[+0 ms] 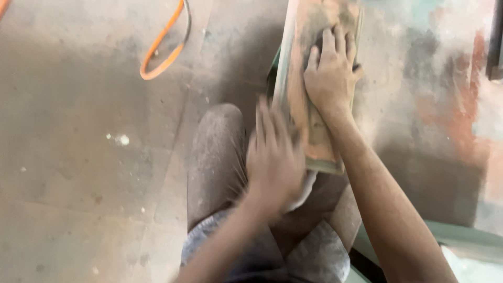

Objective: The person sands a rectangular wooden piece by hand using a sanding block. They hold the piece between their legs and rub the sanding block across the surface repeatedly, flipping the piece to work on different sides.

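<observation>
From the head camera, the right hand (331,73) lies flat on a long, narrow wooden board (309,94), palm down, its fingers (335,42) spread and released, pressing rather than gripping. The left hand (275,160) is at the board's near end, blurred with motion; whether its fingers (267,123) are clenched on something I cannot tell, though a pale bit of what may be cloth or paper (306,191) shows just under the palm.

To do this rubbing well, in my judgement, the flat hand should bear down steadily so the board does not slide, while the moving hand works along the length in even strokes, close to the edge beside its fingertips and never under the other palm.

The board runs away from the person, from just beyond the left fingertips to past the right fingertips, resting over the knee (217,152). Its face is dusty, reddish-orange with grey smears, its edges pale green. Dust covers the floor (78,157); an orange cable loop (165,50) lies well apart, left of the fingers.
</observation>
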